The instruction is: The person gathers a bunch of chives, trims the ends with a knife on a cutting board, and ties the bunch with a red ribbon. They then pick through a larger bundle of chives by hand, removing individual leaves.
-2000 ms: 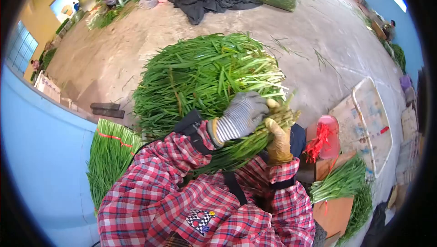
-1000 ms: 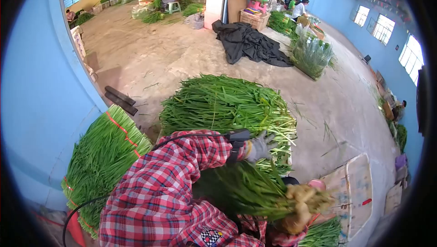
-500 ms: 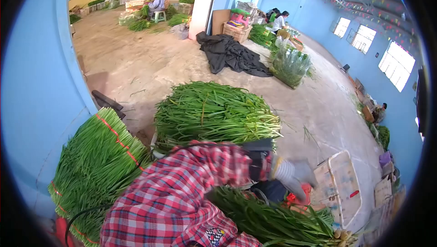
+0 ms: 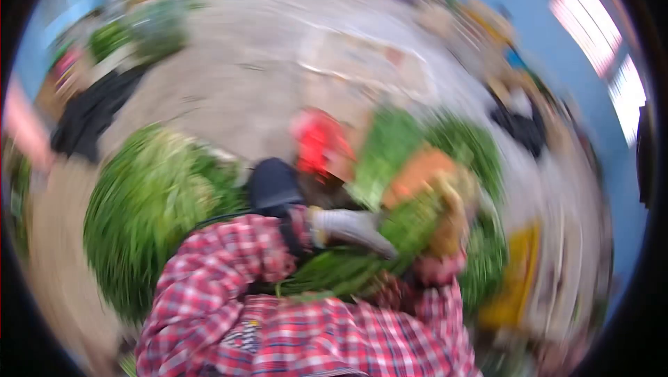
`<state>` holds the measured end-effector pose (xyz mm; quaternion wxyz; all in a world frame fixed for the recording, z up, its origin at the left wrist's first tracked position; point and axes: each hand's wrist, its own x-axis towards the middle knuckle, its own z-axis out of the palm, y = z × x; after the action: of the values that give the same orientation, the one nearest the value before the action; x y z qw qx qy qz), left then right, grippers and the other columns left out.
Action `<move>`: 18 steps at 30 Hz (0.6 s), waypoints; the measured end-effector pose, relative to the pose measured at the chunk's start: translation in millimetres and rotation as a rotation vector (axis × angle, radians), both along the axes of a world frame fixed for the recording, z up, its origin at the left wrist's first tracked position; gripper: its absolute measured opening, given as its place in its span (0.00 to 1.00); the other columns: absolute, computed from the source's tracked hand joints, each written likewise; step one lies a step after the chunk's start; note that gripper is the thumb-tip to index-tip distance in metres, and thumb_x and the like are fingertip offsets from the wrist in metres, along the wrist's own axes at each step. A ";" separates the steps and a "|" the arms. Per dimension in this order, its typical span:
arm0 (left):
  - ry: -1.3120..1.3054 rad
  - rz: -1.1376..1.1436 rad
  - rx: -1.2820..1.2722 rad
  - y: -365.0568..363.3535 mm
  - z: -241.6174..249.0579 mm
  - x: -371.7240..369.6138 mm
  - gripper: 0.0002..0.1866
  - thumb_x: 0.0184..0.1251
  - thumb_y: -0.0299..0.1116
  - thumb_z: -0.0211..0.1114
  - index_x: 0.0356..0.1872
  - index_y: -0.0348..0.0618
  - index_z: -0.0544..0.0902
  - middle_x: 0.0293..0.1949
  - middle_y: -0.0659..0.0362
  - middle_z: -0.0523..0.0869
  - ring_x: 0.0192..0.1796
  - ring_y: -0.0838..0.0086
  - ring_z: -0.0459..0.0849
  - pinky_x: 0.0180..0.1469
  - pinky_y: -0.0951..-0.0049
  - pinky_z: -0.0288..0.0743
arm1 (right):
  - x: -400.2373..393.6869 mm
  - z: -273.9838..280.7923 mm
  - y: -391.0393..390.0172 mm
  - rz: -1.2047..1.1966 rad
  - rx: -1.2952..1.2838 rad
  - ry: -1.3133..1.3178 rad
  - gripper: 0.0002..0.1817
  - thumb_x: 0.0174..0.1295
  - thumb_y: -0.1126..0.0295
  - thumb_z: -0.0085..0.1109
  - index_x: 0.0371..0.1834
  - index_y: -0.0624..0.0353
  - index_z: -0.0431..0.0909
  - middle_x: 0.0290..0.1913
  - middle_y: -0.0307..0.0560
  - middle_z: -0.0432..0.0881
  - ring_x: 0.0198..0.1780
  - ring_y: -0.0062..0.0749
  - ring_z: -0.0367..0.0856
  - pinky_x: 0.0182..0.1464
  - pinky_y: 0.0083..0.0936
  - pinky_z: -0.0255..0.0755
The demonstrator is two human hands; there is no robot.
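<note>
The whole view is smeared by fast motion. A bundle of long green stalks (image 4: pixel 341 269) lies across my lap, over my red plaid sleeves. My left hand (image 4: pixel 351 229), in a grey striped glove, rests on top of the bundle; the blur hides whether its fingers grip. My right hand (image 4: pixel 449 220), in a tan glove, is closed around the bundle's pale root end at the right.
A big heap of loose green stalks (image 4: pixel 146 203) lies on the concrete floor to my left. A red object (image 4: pixel 316 142), an orange box (image 4: pixel 417 172) and more greens (image 4: pixel 390 144) sit ahead. Black cloth (image 4: pixel 87 116) lies far left.
The view has swung sharply right and down and gone blurred. The bundle is back up between both hands, and my left hand has returned from the red object onto the bundle.
</note>
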<state>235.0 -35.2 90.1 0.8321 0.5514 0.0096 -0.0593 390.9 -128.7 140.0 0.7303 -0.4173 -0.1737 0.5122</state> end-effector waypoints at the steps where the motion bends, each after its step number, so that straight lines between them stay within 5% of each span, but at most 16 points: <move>1: 0.059 0.075 -0.004 -3.5 10.1 -0.8 0.31 0.53 0.27 0.74 0.60 0.41 0.71 0.45 0.62 0.83 0.44 0.78 0.80 0.44 0.76 0.77 | 7.9 -21.0 9.1 -0.159 0.102 -0.050 0.11 0.59 0.64 0.57 0.42 0.55 0.74 0.38 0.42 0.79 0.36 0.31 0.79 0.34 0.28 0.76; 8: 0.144 -0.098 -0.282 -9.9 -33.4 25.2 0.28 0.51 0.23 0.72 0.56 0.42 0.74 0.44 0.61 0.83 0.41 0.78 0.81 0.45 0.77 0.77 | 15.8 -66.1 -16.5 -0.363 0.133 0.266 0.11 0.57 0.71 0.56 0.44 0.58 0.75 0.38 0.42 0.80 0.39 0.32 0.82 0.37 0.32 0.80; 12: 0.209 -0.216 -0.302 -14.9 -46.8 35.4 0.28 0.51 0.25 0.71 0.56 0.41 0.74 0.45 0.61 0.83 0.43 0.77 0.81 0.46 0.76 0.77 | 19.8 -72.7 -38.1 -0.400 0.203 0.154 0.27 0.60 0.70 0.56 0.64 0.56 0.65 0.48 0.46 0.79 0.44 0.36 0.83 0.43 0.36 0.81; 13: 0.232 -0.221 -0.314 -11.0 -46.6 38.8 0.28 0.51 0.25 0.71 0.57 0.41 0.74 0.45 0.60 0.83 0.44 0.77 0.81 0.47 0.76 0.76 | 27.2 -76.7 -42.3 -0.273 0.323 0.164 0.35 0.61 0.67 0.57 0.72 0.54 0.55 0.57 0.51 0.75 0.53 0.41 0.79 0.52 0.40 0.78; 18: 0.318 -0.251 -0.197 2.7 -42.4 54.1 0.26 0.57 0.30 0.66 0.59 0.40 0.74 0.48 0.61 0.83 0.46 0.78 0.80 0.51 0.76 0.74 | 40.4 -68.7 -64.9 -0.310 0.403 0.197 0.35 0.63 0.60 0.56 0.72 0.57 0.55 0.64 0.57 0.69 0.63 0.47 0.71 0.62 0.46 0.69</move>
<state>289.1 -32.6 47.7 0.8559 0.4482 0.0664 -0.2493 431.3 -193.7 71.3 0.8818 -0.2331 -0.1341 0.3873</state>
